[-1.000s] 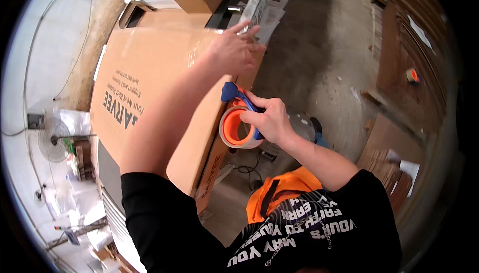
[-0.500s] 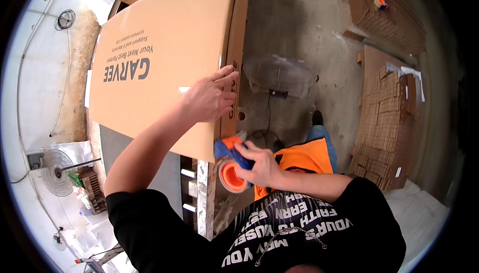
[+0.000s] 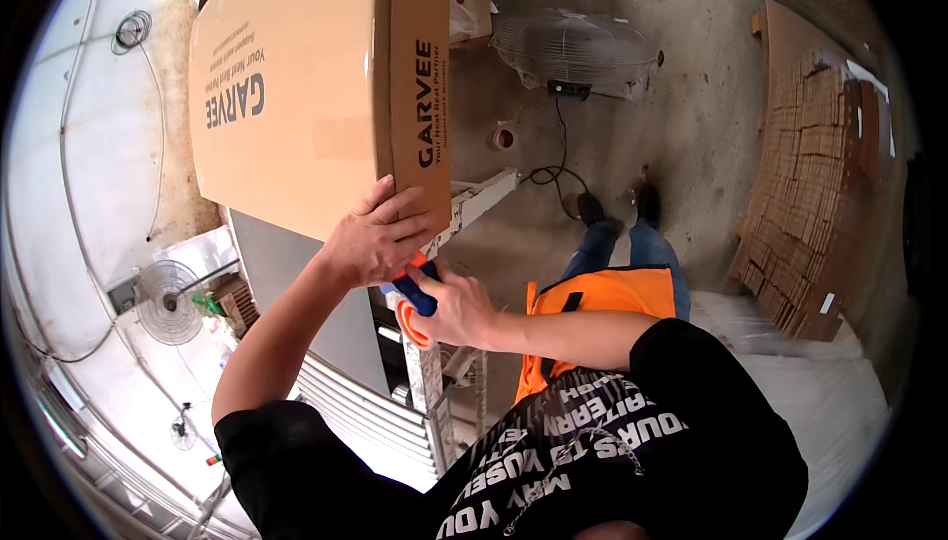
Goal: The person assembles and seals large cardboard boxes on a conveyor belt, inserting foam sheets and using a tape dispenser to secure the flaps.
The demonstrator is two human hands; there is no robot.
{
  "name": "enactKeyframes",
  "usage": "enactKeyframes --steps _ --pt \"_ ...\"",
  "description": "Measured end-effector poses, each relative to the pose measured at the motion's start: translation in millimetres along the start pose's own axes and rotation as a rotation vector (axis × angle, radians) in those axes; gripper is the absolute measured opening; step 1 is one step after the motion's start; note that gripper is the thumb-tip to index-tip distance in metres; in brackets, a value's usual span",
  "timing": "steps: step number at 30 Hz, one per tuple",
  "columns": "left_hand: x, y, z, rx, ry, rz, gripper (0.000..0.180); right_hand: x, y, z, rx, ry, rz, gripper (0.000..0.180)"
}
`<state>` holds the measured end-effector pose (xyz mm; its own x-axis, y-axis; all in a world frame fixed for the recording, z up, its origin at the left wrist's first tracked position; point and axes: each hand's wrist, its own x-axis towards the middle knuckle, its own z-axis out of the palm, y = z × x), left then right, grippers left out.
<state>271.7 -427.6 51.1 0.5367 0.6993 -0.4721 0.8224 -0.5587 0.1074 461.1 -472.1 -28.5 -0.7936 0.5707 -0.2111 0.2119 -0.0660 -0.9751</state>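
Cardboard box (image 3: 296, 86): 1 | tape dispenser (image 3: 413, 301): 1 | hands: 2

Bright even daylight, sharp centre, fisheye bending and dark rim.

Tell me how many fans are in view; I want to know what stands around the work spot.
2. A large round floor fan stands on the concrete ahead of the cardboard box; a smaller fan sits lower left, beside the person's left forearm. Others may be hidden.
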Motion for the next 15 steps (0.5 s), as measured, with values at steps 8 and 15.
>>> enactKeyframes --steps 8,15 --pt "-3 3 8 -0.01 0.026 0.021 0.042 -63 -1 -24 0.01 0.132 -0.069 0.057" --pt "-5 3 6 -0.009 0.037 0.039 0.036 -56 -3 36 -0.03 0.079 0.037 0.06"
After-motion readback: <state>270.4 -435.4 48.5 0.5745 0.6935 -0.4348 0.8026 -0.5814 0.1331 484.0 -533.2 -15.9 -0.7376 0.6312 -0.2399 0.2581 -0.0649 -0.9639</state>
